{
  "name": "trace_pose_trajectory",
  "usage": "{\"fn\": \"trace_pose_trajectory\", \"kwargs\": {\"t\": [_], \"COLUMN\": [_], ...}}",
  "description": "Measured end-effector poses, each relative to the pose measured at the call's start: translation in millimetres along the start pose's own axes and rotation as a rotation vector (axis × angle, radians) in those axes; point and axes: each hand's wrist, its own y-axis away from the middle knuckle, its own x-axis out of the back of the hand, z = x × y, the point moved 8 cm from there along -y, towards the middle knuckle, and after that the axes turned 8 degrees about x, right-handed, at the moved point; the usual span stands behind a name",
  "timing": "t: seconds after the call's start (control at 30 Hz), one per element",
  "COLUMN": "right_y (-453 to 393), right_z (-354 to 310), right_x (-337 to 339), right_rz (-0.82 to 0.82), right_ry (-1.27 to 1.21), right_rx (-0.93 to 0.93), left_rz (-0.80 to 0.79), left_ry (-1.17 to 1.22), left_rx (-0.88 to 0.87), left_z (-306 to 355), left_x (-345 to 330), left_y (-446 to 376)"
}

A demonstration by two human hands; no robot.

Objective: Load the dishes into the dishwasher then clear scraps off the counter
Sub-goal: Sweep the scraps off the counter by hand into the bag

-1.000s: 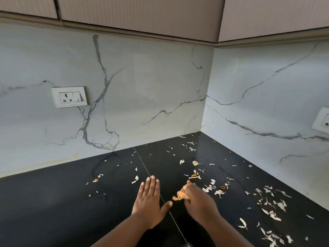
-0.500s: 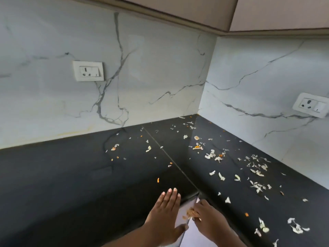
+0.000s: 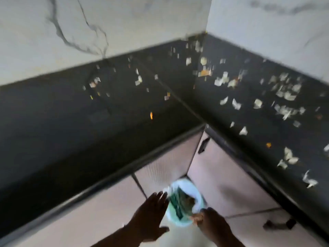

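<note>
Pale and orange vegetable scraps (image 3: 284, 93) lie scattered over the black corner counter (image 3: 71, 139), mostly on its right arm. Below the counter edge stands a pale green waste bin (image 3: 197, 193) with a liner and rubbish inside. My left hand (image 3: 151, 216) is flat with straight fingers, just left of the bin's rim. My right hand (image 3: 211, 223) is over the bin's near right rim, fingers curled round a small bunch of orange-pale scraps (image 3: 195, 218). The picture is blurred by motion.
Pinkish cabinet doors (image 3: 222, 175) with dark handles (image 3: 203, 145) run under the counter, meeting at the inner corner behind the bin. White marble backsplash (image 3: 124, 24) rises behind the counter on both sides.
The view has dropped from the counter to the bin on the floor. Both hands moved off the counter edge and down over the bin, the right one carrying the gathered scraps.
</note>
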Motion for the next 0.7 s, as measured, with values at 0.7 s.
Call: {"fn": "trace_pose_trajectory", "kwargs": {"t": [0.7], "right_y": [-100], "right_z": [106], "right_x": [-162], "right_rz": [-0.283], "right_ry": [-0.234], "right_rx": [-0.223], "left_rz": [-0.323], "left_ry": [-0.047], "left_rx": [0.104], "left_z": [36], "left_x": [-189], "left_y": [-111]}}
